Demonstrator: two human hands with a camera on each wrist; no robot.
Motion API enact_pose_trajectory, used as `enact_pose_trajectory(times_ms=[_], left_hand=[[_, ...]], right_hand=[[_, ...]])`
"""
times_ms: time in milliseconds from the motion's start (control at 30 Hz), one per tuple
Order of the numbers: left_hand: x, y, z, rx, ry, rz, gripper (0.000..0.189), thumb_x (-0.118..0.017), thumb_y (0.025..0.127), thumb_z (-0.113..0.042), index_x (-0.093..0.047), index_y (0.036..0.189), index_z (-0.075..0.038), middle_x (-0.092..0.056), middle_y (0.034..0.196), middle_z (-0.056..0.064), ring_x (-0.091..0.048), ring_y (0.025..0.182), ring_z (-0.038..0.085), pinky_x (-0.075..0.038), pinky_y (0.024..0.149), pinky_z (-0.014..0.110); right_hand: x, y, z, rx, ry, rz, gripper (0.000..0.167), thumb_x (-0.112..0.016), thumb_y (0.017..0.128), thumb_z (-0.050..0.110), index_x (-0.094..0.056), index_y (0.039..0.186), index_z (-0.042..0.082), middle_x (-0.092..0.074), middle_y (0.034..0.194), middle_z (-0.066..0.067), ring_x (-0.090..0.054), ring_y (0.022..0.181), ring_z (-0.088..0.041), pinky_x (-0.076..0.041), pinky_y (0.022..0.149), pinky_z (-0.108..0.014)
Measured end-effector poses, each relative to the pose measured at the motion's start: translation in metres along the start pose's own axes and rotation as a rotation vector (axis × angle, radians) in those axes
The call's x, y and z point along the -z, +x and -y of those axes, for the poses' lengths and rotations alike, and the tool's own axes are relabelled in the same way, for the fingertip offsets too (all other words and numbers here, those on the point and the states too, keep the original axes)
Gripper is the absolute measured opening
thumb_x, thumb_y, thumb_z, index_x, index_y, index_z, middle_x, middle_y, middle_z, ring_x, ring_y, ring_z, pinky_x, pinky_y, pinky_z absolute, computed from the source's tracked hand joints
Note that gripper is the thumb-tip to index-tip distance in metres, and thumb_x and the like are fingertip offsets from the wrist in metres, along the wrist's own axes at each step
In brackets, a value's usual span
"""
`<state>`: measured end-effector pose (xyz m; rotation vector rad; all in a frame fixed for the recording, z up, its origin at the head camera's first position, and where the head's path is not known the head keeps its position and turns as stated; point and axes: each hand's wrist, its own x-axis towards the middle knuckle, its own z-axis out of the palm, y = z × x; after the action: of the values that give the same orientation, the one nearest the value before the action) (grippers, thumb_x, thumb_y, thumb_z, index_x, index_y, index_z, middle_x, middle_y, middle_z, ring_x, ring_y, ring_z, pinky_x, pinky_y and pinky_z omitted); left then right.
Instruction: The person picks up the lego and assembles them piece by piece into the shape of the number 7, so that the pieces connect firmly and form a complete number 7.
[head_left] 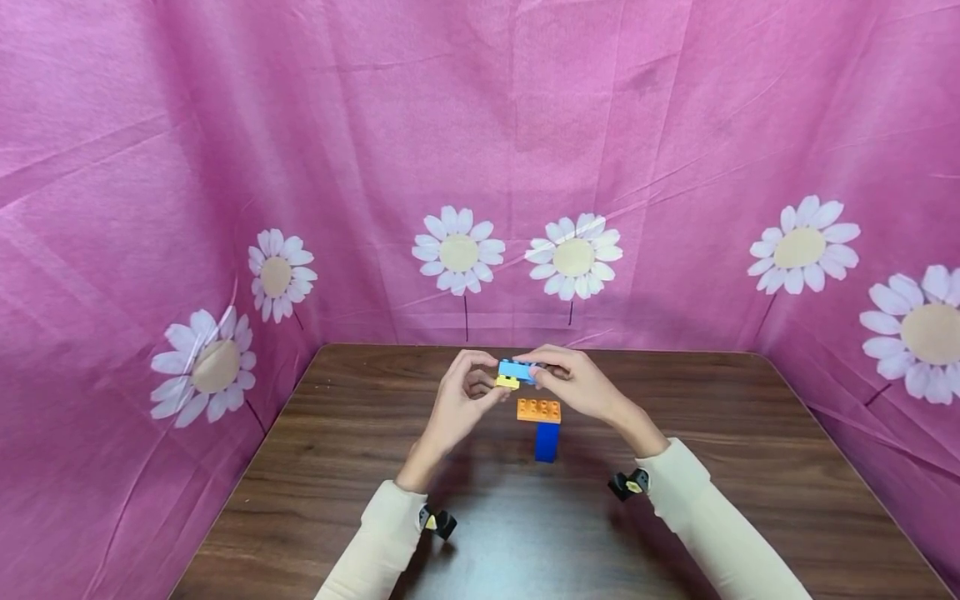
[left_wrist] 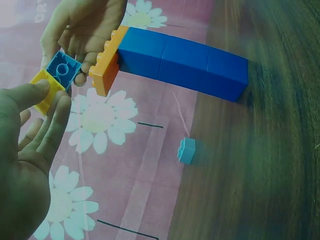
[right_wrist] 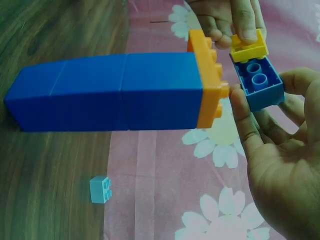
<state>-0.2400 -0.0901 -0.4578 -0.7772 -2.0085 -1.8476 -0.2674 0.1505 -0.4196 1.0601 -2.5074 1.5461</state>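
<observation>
Between thumb and fingers, my left hand point(head_left: 459, 398) pinches a small yellow brick point(head_left: 507, 382). My right hand point(head_left: 577, 379) holds a longer light blue brick point(head_left: 514, 369) by its right end, with hollow tubes showing underneath in the right wrist view. The yellow brick sits against the underside of the blue one at its left end. Just below and in front of both hands stands a tower of dark blue bricks point(right_wrist: 105, 92), upright on the table. An orange studded brick point(head_left: 538, 410) tops this tower and juts out to the left.
A small pale blue brick point(right_wrist: 99, 189) rests on the brown wooden table point(head_left: 360, 467), beyond the tower; it does not show in the head view. Pink cloth point(head_left: 480, 125) printed with white daisies hangs around the table's back and sides.
</observation>
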Motion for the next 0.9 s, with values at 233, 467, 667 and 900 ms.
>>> enact_pose_trajectory(times_ms=[233,467,667,900], left_hand=[[0.003,-0.003,-0.004,-0.041,0.019,0.017,0.049,-0.08,0.091,0.005,-0.067,0.138,0.001,-0.062,0.127,0.021,-0.072,0.083,0.015,-0.066,0.074,0.037],[0.005,-0.002,-0.008,-0.043,-0.008,0.055,0.049,-0.079,0.093,0.004,-0.067,0.14,-0.003,-0.067,0.122,0.02,-0.073,0.084,0.012,-0.066,0.077,0.039],[0.007,-0.002,-0.013,-0.051,-0.078,0.087,0.048,-0.077,0.093,0.007,-0.066,0.139,0.001,-0.065,0.122,0.023,-0.075,0.089,0.013,-0.065,0.081,0.031],[0.01,-0.003,-0.018,-0.041,-0.042,0.139,0.046,-0.079,0.093,0.003,-0.065,0.137,0.002,-0.073,0.11,0.026,-0.075,0.093,0.022,-0.065,0.083,0.033]], right_hand=[[-0.002,-0.003,0.01,0.025,0.011,0.016,0.03,-0.063,0.107,0.01,-0.073,0.136,0.009,-0.074,0.121,-0.012,-0.072,0.079,-0.026,-0.061,0.069,-0.029],[0.003,-0.004,0.022,0.007,0.011,0.041,0.03,-0.063,0.107,0.009,-0.073,0.135,0.006,-0.073,0.12,-0.014,-0.07,0.081,-0.026,-0.063,0.072,-0.033],[0.007,-0.005,0.026,0.028,0.036,0.071,0.031,-0.061,0.108,0.01,-0.072,0.138,0.008,-0.073,0.116,-0.011,-0.069,0.082,-0.024,-0.063,0.073,-0.033],[0.014,-0.004,0.034,0.034,0.008,0.126,0.031,-0.062,0.106,0.007,-0.074,0.134,0.007,-0.075,0.116,-0.009,-0.064,0.086,-0.018,-0.057,0.073,-0.027]])
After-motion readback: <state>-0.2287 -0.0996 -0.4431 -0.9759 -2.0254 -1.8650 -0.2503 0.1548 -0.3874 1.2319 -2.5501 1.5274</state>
